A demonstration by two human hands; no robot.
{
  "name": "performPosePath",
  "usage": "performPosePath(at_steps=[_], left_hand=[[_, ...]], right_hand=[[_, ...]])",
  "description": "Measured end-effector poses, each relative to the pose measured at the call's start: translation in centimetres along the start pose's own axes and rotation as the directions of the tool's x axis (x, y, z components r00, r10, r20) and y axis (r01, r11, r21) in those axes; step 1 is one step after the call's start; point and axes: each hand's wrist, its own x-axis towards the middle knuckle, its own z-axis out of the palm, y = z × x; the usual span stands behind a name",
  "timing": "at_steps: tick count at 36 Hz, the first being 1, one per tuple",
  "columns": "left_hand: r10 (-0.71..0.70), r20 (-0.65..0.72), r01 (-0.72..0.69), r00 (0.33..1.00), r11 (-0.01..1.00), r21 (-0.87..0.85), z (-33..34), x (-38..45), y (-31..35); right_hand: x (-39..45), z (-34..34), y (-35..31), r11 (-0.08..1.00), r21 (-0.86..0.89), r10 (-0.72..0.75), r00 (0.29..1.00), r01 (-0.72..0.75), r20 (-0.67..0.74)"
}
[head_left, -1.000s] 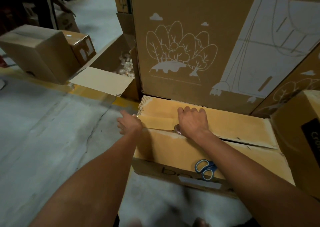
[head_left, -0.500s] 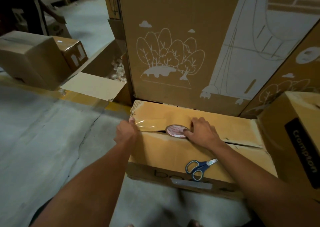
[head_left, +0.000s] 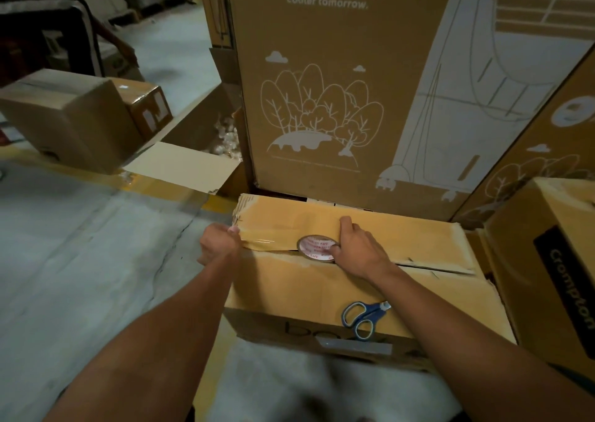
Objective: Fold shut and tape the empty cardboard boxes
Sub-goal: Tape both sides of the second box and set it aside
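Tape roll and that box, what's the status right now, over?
Left hand pins tape end at box edge. Right hand grips tape roll on seam. Scissors lie clear.

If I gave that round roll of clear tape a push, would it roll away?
Probably not now: the round roll of clear tape lies flat on the brown cardboard box, gripped by the right hand. Its stuck strip would likely tether it. On edge, it might roll. It looks light.

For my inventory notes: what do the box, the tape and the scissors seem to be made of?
Box: matte brown corrugated cardboard, fluting visible at its torn edge. Tape: glossy clear plastic film, judging by its glare. Scissors: blue, likely plastic handles.
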Motion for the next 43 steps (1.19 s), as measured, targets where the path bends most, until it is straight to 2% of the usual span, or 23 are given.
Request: performPosePath(at_steps=[3, 9, 12, 14, 17, 20, 23, 25, 32, 39, 43], left_hand=[[0.052, -0.038, -0.048, 0.998, 0.994, 0.096, -1.2, 0.7, -0.5], [0.068, -0.118, -0.027, 0.991, 0.948, 0.317, -2.7, 2.6, -0.6], [0.104, -0.125, -0.052, 0.987, 0.93, 0.364, -2.8, 3.6, -0.7], [0.17, -0.118, -0.11, 0.978, 0.91, 0.399, -2.9, 3.5, -1.1], [0.315, -0.073, -0.234, 0.946, 0.823, 0.518, -2.8, 0.9, -2.3], [0.322, 0.026, -0.291, 0.946, 0.813, 0.505, -2.2, -2.8, -3.1], [0.362, 0.17, -0.393, 0.917, 0.733, 0.555, -1.1, -3.7, -3.6], [0.376, 0.227, -0.437, 0.898, 0.716, 0.544, -0.9, -3.2, -4.0], [0.382, 0.285, -0.476, 0.879, 0.667, 0.573, -1.0, -2.4, -4.6], [0.417, 0.298, -0.511, 0.859, 0.652, 0.56, -1.0, -2.2, -4.9], [0.42, 0.321, -0.528, 0.849, 0.63, 0.57, -1.0, -2.1, -4.9]], right_hand=[[-0.4, 0.3, -1.6, 0.998, 0.032, -0.053, 0.998, 0.053, 0.014], [-1.0, 0.9, -4.0, 0.991, 0.057, -0.124, 0.992, 0.124, 0.009], [-0.9, 1.2, -4.7, 0.989, 0.056, -0.138, 0.99, 0.137, 0.017], [-0.7, 1.4, -4.9, 0.99, 0.055, -0.129, 0.992, 0.128, 0.015], [-0.2, 1.4, -4.9, 0.993, 0.034, -0.112, 0.993, 0.113, -0.021], [0.5, 1.3, -4.8, 0.996, 0.006, -0.094, 0.994, 0.094, -0.05], [0.7, 1.2, -4.9, 0.996, -0.015, -0.087, 0.994, 0.086, -0.063], [0.6, 1.1, -5.0, 0.996, -0.017, -0.088, 0.994, 0.088, -0.062], [0.1, 1.0, -4.0, 0.997, -0.038, -0.063, 0.996, 0.061, -0.061], [-1.2, -0.7, -0.3, 0.966, -0.25, -0.095, 0.989, 0.063, -0.115], [-1.7, -0.7, 2.0, 0.97, -0.238, 0.023, 0.993, -0.05, -0.115]])
